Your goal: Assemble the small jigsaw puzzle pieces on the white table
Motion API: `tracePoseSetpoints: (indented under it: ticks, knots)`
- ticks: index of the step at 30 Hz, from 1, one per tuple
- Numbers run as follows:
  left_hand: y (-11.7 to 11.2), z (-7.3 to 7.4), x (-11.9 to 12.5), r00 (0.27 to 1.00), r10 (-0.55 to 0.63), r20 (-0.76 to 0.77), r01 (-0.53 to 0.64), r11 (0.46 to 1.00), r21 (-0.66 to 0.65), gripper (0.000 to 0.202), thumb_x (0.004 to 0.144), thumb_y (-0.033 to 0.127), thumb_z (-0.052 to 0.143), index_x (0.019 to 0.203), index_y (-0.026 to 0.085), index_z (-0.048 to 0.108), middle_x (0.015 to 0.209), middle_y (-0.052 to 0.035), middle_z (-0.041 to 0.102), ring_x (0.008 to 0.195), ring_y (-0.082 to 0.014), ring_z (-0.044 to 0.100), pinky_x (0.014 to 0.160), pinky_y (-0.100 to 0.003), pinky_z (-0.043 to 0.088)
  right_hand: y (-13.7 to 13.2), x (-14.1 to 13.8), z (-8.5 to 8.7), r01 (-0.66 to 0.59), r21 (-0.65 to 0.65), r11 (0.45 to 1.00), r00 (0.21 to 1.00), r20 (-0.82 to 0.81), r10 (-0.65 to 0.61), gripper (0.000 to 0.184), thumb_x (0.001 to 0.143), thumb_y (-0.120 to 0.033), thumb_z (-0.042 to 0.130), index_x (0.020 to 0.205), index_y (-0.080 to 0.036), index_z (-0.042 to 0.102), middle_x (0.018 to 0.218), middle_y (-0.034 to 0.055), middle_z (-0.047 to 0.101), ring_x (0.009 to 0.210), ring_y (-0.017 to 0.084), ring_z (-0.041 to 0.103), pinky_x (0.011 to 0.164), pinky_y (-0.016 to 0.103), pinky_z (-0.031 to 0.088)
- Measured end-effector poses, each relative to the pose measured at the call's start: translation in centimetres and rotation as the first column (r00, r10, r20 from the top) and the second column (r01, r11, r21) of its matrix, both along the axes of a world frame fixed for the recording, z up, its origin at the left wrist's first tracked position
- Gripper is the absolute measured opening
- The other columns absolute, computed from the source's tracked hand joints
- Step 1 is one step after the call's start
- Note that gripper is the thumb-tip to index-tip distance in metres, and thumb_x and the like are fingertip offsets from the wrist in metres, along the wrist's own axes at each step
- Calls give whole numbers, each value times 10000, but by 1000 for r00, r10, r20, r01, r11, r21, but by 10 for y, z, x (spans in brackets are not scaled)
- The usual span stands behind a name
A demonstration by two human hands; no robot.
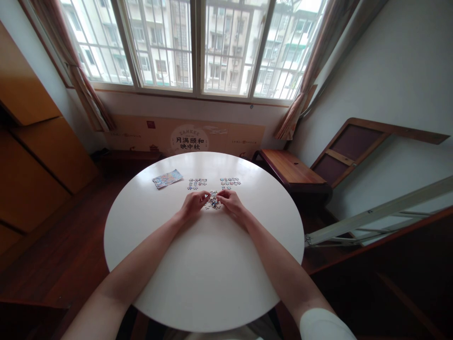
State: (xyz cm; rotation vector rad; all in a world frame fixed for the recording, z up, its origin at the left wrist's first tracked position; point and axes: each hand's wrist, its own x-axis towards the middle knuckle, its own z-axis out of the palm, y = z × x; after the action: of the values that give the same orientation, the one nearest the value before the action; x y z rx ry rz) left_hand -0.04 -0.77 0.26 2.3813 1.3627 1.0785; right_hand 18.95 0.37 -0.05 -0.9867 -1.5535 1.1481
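One loose pile of puzzle pieces (214,203) lies on the table (212,264) between the left hand (193,203) and the right hand (231,201) in the head view. Fingers of both hands curl at the pile; whether they grip a piece cannot be told. Beyond lie a left group (193,187) and a right group (227,182) of pieces in rows, plus a printed sheet (168,179). Step in hand: apparently sorting the pile. Next move likely calls for pinching one piece.

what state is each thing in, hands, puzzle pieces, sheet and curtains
left hand: fingers curled, at the pile
right hand: fingers curled, at the pile
piece pile: loosely heaped
left piece group: in rows
right piece group: in rows
printed sheet: picture side up
curtains: gathered aside
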Motion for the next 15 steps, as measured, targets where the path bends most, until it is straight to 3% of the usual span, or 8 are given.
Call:
tracePoseSetpoints:
  ticks: [15]
  knots:
    - [0,-1,0,1000,-6,11,6,1000,2,256,859,356,484,950,222,683,569,22,604,520,-81,526,551,-175,364,-1,0,2,-1,2,1000,1000,3,1,309,618,-410,700,731,-132,624,577,10,594,513,103,506,496,232,383]
